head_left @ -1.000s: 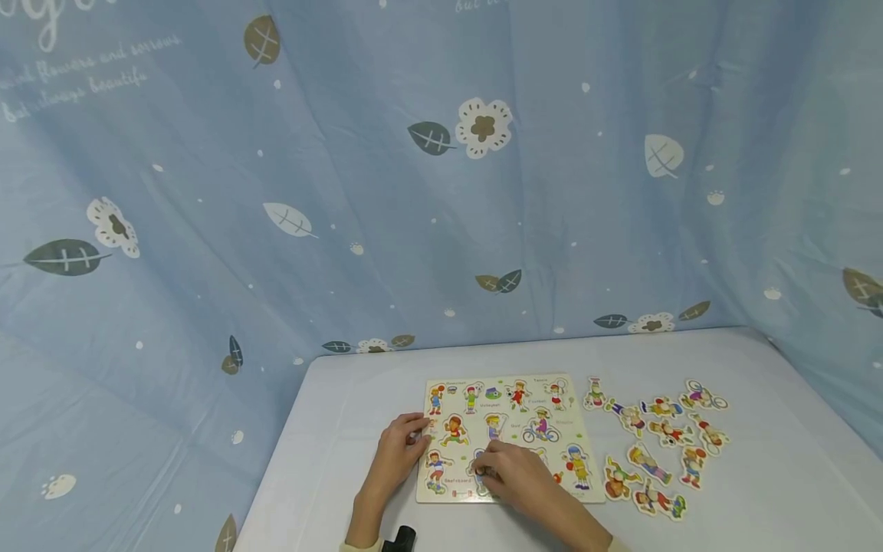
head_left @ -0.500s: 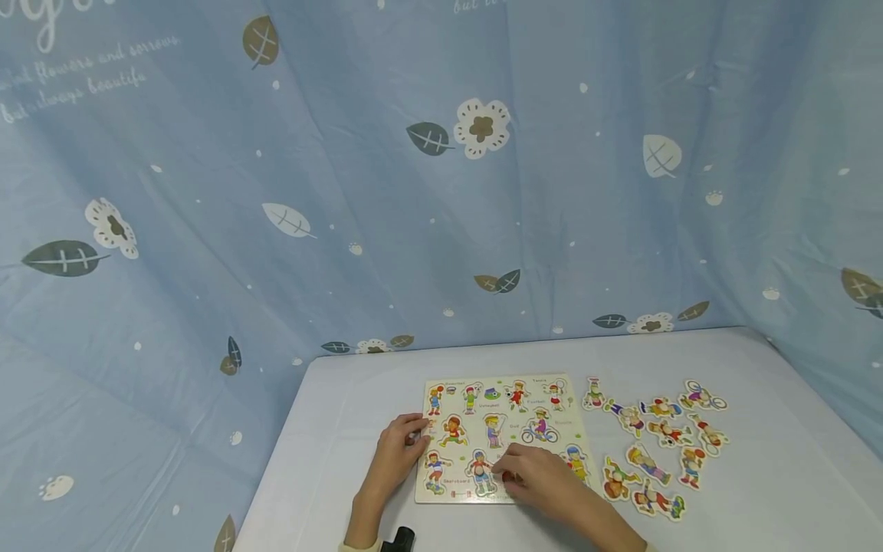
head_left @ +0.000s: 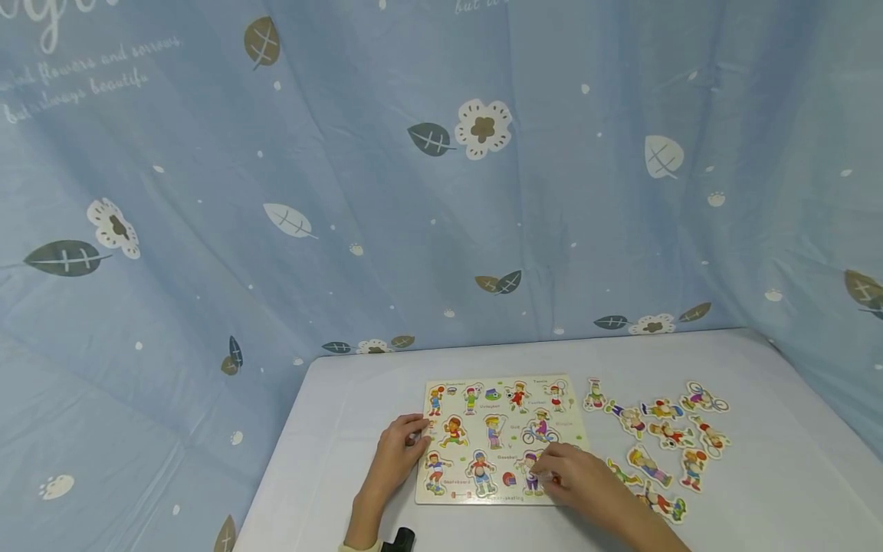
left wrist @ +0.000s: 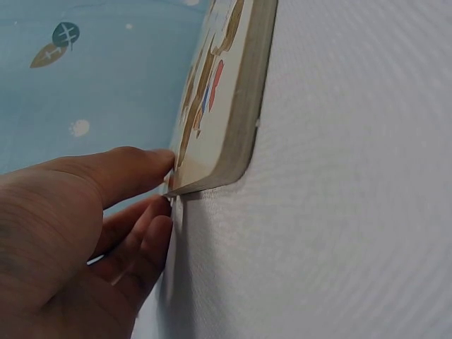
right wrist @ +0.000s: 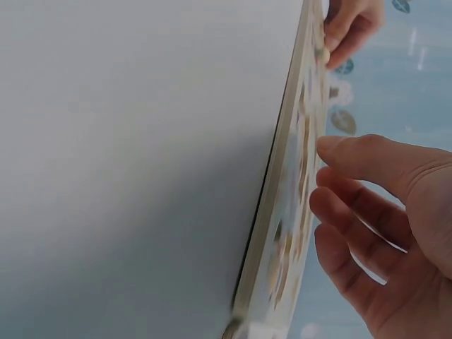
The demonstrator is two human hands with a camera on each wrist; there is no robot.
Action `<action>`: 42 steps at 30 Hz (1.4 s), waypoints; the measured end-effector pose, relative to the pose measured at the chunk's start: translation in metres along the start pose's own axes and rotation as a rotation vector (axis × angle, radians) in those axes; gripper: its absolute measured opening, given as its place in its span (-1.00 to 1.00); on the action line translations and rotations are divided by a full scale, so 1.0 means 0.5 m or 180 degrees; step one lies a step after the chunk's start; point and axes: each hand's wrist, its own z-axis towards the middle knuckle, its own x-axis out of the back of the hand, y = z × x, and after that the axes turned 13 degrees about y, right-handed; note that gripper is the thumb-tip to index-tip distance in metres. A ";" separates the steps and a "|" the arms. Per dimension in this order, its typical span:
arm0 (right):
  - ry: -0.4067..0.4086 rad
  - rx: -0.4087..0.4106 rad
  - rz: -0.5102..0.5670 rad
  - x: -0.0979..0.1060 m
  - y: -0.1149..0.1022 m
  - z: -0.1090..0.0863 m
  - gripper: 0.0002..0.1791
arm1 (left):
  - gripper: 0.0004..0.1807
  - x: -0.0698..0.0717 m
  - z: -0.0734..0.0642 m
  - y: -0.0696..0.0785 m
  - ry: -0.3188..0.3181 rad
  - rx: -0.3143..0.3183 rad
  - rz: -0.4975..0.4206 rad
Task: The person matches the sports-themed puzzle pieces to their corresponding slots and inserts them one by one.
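A cream puzzle board [head_left: 483,502] printed with sporty children lies on the white table. My left hand [head_left: 395,458] pinches its left edge, thumb on top and fingers at the underside, seen closely in the left wrist view. My right hand [head_left: 579,477] hovers at the board's lower right, fingertips at the baseball figure [head_left: 531,474]. In the right wrist view, that hand's fingers [right wrist: 332,205] are loosely bent beside the board [right wrist: 282,212], and no piece shows between them. The hand hides the board's lower right corner.
Several loose figure pieces [head_left: 648,465] lie right of the board, among them a cyclist piece [head_left: 704,398]. The right forearm partly covers the nearest ones. A black object [head_left: 400,540] sits by the left wrist. A blue patterned curtain [head_left: 441,192] hangs behind the table.
My right hand has moved rightward along the board's lower row, from the helmeted skater figure to the baseball figure, uncovering the skater. My left hand has stayed on the left edge.
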 end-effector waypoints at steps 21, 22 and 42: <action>-0.0274 -0.0542 -0.0188 0.100 0.102 -0.070 -0.77 | -0.68 -0.003 0.000 0.000 0.0034 0.0005 0.0050; -0.0284 -0.0570 -0.0193 0.102 0.104 -0.073 -0.77 | -0.68 -0.003 0.000 0.000 0.0019 0.0023 0.0047; -0.0459 -0.0558 0.0070 0.118 0.136 -0.091 -0.80 | -0.68 -0.002 -0.001 0.004 0.0042 0.0020 0.0037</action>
